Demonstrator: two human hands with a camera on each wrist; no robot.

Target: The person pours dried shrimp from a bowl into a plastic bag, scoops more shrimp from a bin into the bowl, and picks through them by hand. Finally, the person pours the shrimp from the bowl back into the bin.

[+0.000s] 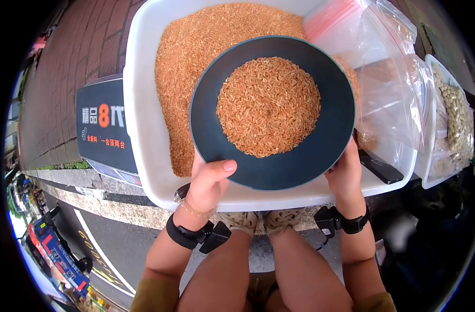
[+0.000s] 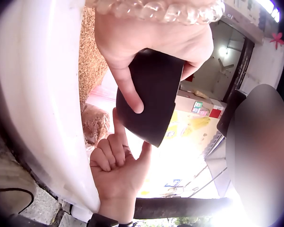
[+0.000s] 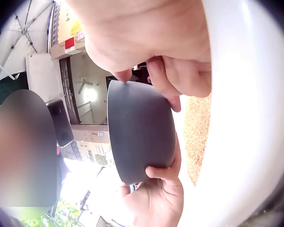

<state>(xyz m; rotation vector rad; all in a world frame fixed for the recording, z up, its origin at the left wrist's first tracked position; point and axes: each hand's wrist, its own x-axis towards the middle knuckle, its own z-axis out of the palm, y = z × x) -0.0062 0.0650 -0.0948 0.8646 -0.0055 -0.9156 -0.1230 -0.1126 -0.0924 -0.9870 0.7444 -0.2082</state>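
Note:
A dark blue-grey bowl (image 1: 274, 174) is held up over a white tub (image 1: 143, 93), with a round heap of reddish-brown rice (image 1: 268, 106) in its middle. At the bowl's near left side my left hand (image 1: 206, 183) grips it, thumb lying over the rim and fingers beneath. My right hand (image 1: 347, 169) holds the near right side, much of it hidden behind the bowl in the head view. From the right wrist, the bowl's outer wall (image 3: 142, 127) shows between both hands, with right fingers curled under it. Loose rice (image 1: 180, 104) fills much of the tub behind the bowl.
Clear zip bags (image 1: 386, 99) lie over the tub's right side, near a black handle-like piece (image 1: 380, 170). Farther right stands a white tray (image 1: 430, 156) with bagged pale beans or nuts (image 1: 454, 114). A black printed box (image 1: 103, 127) stands against the tub's left side.

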